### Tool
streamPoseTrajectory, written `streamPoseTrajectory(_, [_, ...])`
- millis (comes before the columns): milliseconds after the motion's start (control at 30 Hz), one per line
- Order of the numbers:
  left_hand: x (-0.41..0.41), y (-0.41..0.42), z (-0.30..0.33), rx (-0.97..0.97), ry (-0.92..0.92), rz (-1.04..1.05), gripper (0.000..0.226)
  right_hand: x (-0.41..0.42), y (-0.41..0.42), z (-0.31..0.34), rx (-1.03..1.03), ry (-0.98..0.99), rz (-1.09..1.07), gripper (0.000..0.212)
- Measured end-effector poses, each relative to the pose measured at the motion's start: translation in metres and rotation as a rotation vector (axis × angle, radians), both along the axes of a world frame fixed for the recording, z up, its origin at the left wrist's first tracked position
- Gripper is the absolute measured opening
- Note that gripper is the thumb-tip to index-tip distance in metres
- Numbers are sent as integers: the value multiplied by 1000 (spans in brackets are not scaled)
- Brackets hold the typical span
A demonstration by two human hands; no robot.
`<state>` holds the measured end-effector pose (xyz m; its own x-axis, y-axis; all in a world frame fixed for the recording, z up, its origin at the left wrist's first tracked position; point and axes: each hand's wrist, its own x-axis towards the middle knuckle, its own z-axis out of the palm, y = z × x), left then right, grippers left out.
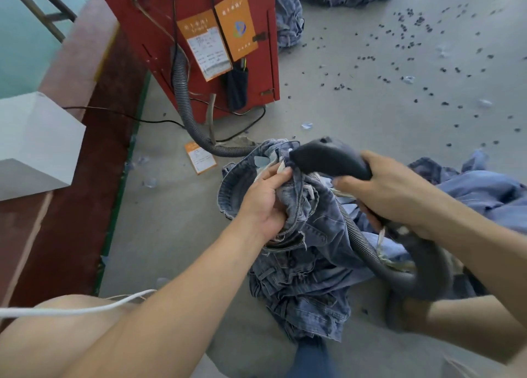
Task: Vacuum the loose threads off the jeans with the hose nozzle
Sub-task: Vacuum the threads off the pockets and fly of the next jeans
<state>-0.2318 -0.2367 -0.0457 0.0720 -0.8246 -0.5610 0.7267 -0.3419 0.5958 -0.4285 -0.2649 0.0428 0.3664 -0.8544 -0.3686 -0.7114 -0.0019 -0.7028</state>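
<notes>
Seen from above on a workshop floor [356,115]: jeans [302,235] bunched between two bare hands, nozzle at the waistband. Left hand [263,203] gripping a fold of denim near the waist, fingers [278,176] curled and pinching the cloth, tips just beside the nozzle mouth. Right hand [396,195] wrapped around the dark hose nozzle [328,156], fingers closed on its handle. Long axis of the nozzle running from right hand toward upper left, mouth touching or nearly touching the waistband edge; contact itself hard to confirm. Jeans lying directly under and left of the nozzle mouth, so left hand nearer the cloth to be cleaned, right hand nearer the tool. Pale loose threads [309,190] showing at the fold between the two hands.

Counted: one nozzle; one ribbed hose [182,92] trailing from the red cabinet [159,12] across the floor to the jeans; one pair of jeans in hand, plus a lighter denim heap [484,189] to the right and another pile [288,15] behind the cabinet. Two orange cards [236,20] hanging on the cabinet, a third orange card [199,158] on the floor. Small dark scraps [399,46] scattered over the concrete, too many to number. One white cable [85,307] crossing the lower left.

Likely next: a short sweep of the nozzle mouth along the pinched fold, down and right toward the threads.
</notes>
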Motion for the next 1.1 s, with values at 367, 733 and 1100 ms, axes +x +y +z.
streamPoseTrajectory(367, [0,3,-2,-41,-24,3,38,-3,-1,-11,33,-32,-47,19])
streamPoseTrajectory(733, [-8,11,-16,-120,-657,0,45,-6,0,-7,-86,160,78,24])
streamPoseTrajectory(1100, [-4,16,-22,-183,-719,-8,42,-2,-6,-5,3,104,74,25])
